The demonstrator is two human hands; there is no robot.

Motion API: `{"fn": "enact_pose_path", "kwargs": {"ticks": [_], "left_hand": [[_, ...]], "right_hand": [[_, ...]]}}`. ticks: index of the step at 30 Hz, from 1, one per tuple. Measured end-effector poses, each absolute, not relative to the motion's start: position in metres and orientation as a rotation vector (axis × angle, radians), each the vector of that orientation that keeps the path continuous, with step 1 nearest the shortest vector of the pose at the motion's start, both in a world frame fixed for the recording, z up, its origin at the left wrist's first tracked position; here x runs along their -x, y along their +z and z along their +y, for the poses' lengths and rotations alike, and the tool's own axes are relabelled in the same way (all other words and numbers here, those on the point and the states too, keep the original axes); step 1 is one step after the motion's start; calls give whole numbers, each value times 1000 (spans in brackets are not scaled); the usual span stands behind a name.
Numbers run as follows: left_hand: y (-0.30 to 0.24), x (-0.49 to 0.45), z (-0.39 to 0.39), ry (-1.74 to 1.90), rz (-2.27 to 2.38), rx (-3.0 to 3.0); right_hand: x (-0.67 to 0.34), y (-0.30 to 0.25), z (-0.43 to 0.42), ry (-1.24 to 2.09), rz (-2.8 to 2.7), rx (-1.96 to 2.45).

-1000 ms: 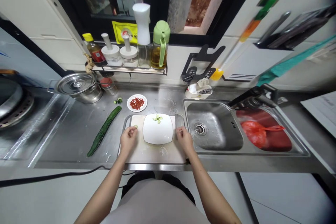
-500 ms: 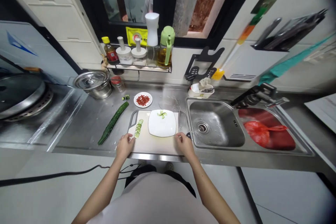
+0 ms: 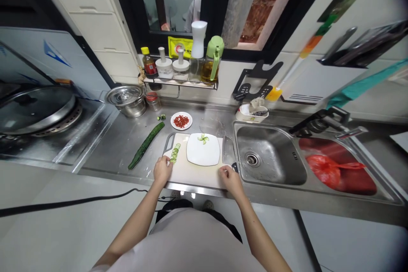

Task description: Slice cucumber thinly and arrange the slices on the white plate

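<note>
A pale cutting board (image 3: 194,173) lies on the steel counter in front of me. On it stand a white square plate (image 3: 204,153) with a few cucumber slices (image 3: 203,138) and, to its left, a row of cucumber slices (image 3: 174,154). My left hand (image 3: 162,171) rests on the board's near left corner, fingers curled just below the sliced row. My right hand (image 3: 230,177) sits at the board's near right corner, fingers curled, next to a knife's dark handle (image 3: 235,165). Whether either hand holds anything I cannot make out.
A whole cucumber (image 3: 145,145) lies left of the board. Behind the board sit a small dish of red berries (image 3: 181,121), a lidded steel pot (image 3: 126,100) and a shelf of condiment bottles (image 3: 181,66). A double sink (image 3: 270,159) with a red bag (image 3: 330,170) lies right.
Both hands drew back from beside the plate to the board's near corners. The row of cucumber slices left of the plate is now uncovered. The camera view pulled back and shifted left.
</note>
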State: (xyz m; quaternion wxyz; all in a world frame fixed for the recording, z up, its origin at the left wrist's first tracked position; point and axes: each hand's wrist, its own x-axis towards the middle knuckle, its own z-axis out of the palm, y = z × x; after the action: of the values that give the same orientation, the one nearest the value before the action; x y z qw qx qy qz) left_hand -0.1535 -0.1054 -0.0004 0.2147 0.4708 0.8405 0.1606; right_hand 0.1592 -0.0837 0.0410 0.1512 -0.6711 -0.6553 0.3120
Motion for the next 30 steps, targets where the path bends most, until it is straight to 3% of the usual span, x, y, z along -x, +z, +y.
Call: {"fn": "enact_pose_path", "kwargs": {"ticks": [5, 11, 19, 30], "left_hand": [[0, 153, -103, 794, 2171, -1059], [24, 138, -85, 1197, 1618, -730], [87, 102, -69, 1170, 1307, -865], [112, 89, -64, 1054, 1466, -1335]], "right_hand": [[-159, 45, -83, 921, -1880, 1894], [-134, 63, -72, 939, -1902, 1736], [-80, 114, -43, 911, -2000, 1179], [-84, 115, -37, 897, -2006, 1157]]}}
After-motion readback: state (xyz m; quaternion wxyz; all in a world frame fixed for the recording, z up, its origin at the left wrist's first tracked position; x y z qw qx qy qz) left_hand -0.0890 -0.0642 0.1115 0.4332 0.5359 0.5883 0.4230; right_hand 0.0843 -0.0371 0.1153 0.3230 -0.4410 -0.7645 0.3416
